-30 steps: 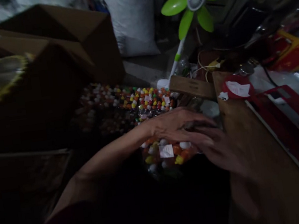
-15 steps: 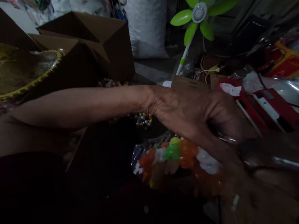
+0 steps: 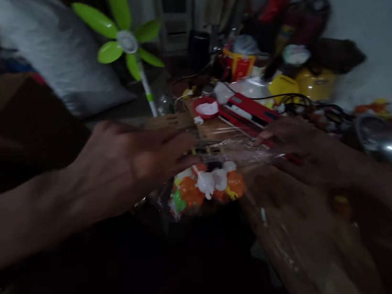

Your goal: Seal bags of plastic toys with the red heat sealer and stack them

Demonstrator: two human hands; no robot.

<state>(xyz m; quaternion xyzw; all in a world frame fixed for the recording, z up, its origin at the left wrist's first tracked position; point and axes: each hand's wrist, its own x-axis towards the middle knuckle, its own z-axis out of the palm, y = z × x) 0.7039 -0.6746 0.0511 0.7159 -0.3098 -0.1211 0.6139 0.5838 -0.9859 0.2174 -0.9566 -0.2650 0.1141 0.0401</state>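
A clear plastic bag filled with small orange, white, green and yellow pieces hangs in the middle of the dim, blurred view. My left hand grips the bag's left top edge. On the right, my right hand holds the stretched clear top of the same bag. A brown wooden board lies below and to the right of the bag.
A small green-bladed fan stands at the back beside a large white sack. A cardboard box sits on the left. Red packaging, yellow objects, black cables and a metal bowl crowd the right.
The view has swung to the right, so the boxes have slid out at the left. My hands have moved apart and now hold the bag's top stretched between them.
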